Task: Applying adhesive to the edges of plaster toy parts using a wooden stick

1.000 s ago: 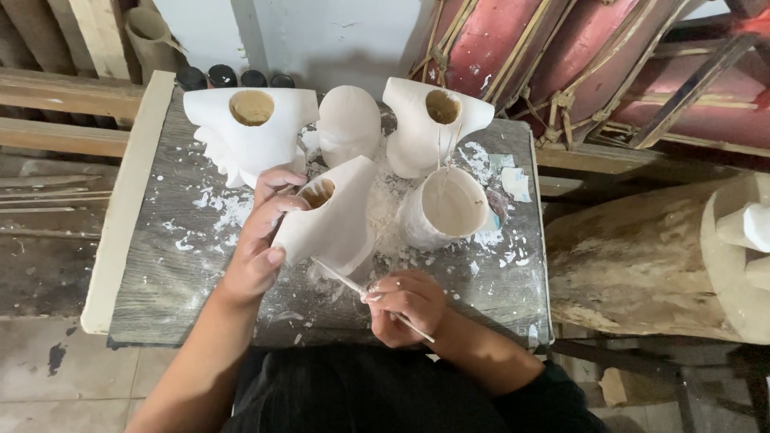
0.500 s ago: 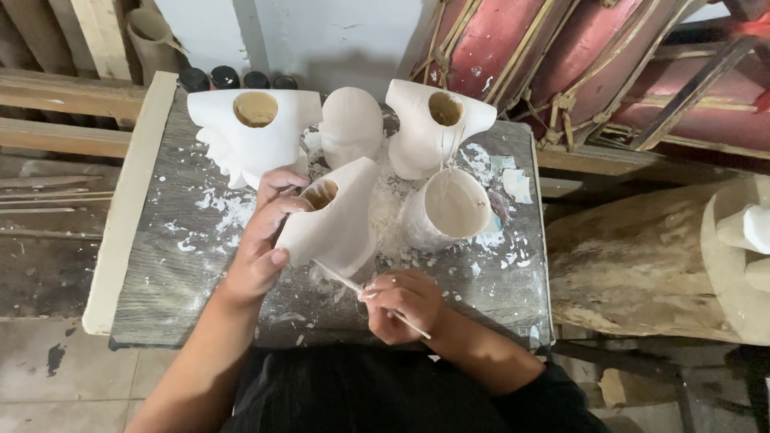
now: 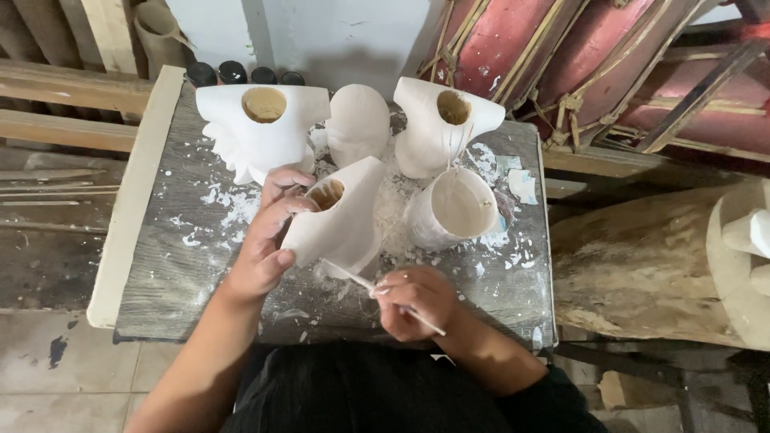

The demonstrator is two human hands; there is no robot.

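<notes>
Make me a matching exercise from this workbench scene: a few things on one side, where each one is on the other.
Things:
1. thin stick
2. white hollow piece
3. dark bottle caps
4. pale cup-shaped mould

Places:
A. along the table's back edge
B. gripped by the left hand
C. lying on the table right of the held piece
D. pinched in the right hand

Pairs: 1-D, 2-B, 3-A, 4-C
</notes>
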